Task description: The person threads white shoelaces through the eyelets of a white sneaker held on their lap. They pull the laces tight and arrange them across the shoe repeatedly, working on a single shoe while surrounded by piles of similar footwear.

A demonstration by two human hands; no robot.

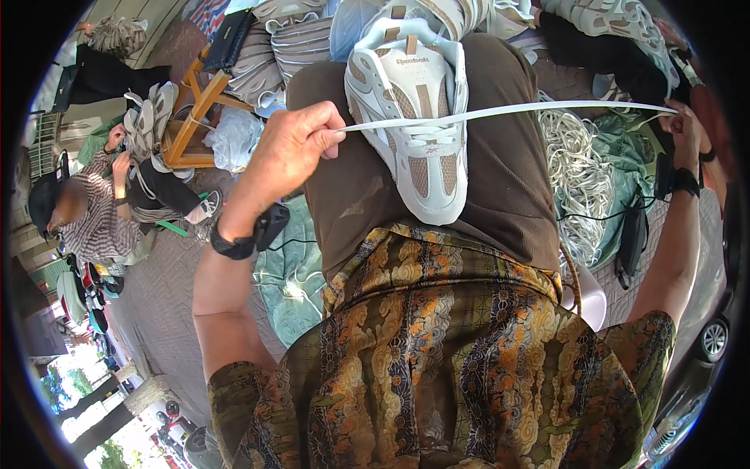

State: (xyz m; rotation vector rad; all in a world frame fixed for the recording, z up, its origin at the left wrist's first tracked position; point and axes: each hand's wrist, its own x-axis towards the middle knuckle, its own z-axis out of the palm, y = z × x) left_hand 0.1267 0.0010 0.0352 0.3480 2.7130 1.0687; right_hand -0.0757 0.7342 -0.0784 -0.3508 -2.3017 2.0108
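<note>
At the far left a seated co-worker (94, 211) in a striped shirt bends over a pale shoe of their own, beside a small wooden stool (195, 109). Nearer the middle, the person's left hand (293, 148) is raised, its fingers (324, 125) closed tight in a pinch on one end of a flat white shoelace (500, 113); a black band sits on that wrist.

The lace runs taut to the right, passing through the eyelet area of a white and beige sneaker (418, 117) that rests sole down on the person's brown-trousered lap (500, 187), toe pointing toward the body. Resting it on the thigh seems to steady the shoe so both hands are free to draw the lace level on each side.

To the right of the lap a heap of loose white laces (578, 172) lies on a green cloth on the ground, within easy reach. At the far right edge the right hand (683, 129) is closed on the lace's other end, arm stretched wide, apparently to even out the two halves.
</note>
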